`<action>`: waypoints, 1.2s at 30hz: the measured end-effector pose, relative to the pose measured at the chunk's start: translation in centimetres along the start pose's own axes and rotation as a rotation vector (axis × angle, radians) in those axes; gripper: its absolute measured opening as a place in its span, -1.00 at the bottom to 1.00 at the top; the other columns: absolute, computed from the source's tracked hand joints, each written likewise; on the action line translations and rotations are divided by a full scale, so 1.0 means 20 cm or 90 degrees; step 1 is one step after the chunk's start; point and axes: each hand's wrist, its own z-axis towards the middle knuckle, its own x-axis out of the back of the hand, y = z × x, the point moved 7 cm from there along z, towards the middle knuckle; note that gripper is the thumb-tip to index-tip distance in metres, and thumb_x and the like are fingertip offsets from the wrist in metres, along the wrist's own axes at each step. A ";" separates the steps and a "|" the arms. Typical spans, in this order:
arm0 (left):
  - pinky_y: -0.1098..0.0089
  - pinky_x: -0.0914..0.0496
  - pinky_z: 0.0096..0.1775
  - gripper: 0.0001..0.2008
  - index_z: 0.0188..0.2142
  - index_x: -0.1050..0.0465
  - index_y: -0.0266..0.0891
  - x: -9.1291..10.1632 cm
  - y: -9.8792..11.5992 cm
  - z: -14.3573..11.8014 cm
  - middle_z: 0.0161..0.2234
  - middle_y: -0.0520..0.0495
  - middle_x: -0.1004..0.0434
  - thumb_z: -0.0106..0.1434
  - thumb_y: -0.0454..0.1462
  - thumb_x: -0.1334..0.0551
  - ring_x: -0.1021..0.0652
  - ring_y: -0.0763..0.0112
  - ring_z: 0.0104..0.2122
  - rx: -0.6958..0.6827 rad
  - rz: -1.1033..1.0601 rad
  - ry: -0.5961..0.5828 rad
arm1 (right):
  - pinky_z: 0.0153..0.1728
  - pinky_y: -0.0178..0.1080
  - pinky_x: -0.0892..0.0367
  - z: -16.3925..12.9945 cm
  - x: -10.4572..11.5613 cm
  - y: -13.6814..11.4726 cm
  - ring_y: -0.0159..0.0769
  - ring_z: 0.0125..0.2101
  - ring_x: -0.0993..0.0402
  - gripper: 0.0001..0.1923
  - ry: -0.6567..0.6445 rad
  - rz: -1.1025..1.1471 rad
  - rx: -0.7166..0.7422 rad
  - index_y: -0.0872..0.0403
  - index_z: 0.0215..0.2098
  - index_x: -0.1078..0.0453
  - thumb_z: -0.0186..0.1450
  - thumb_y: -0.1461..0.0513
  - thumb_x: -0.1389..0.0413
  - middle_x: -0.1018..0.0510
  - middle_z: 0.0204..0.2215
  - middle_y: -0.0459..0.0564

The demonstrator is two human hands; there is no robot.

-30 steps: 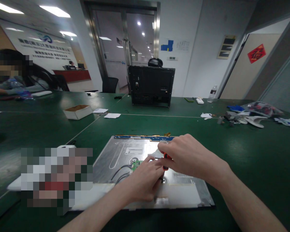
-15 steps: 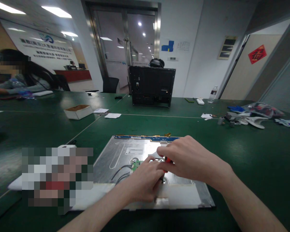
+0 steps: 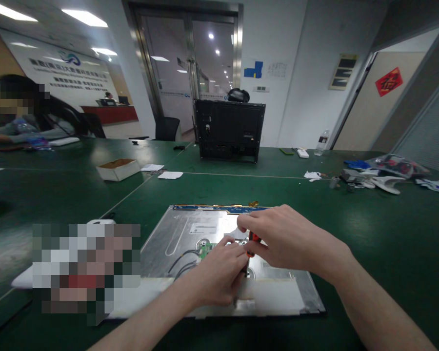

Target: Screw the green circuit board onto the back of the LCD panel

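Right hand (image 3: 285,236) gripping screwdriver (image 3: 251,243), left hand (image 3: 219,275) steadying

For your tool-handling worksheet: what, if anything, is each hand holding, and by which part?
The right hand grips a screwdriver by its orange handle. The left hand pinches near its lower shaft, above the metal panel; the tip is hidden.

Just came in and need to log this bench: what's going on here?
A person is bent over a silver metal panel lying flat on the green table. The right hand grips an orange-handled screwdriver, tip down on the panel's middle. The left hand rests on the panel beside the tip, near a small green circuit board with black wires. A black monitor housing stands upright further back.
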 end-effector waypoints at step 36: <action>0.12 -0.19 0.02 -0.88 -0.33 -0.39 -0.20 -0.02 0.00 0.00 -0.27 -0.06 -0.51 0.10 -0.37 -0.17 -0.49 0.20 -0.21 -0.006 -0.011 -0.002 | -0.56 -0.27 -0.03 0.00 -0.03 -0.01 -0.25 -0.41 -0.46 -0.86 0.002 0.012 0.008 0.05 -0.19 -0.26 0.27 0.23 -0.03 -0.55 -0.31 -0.04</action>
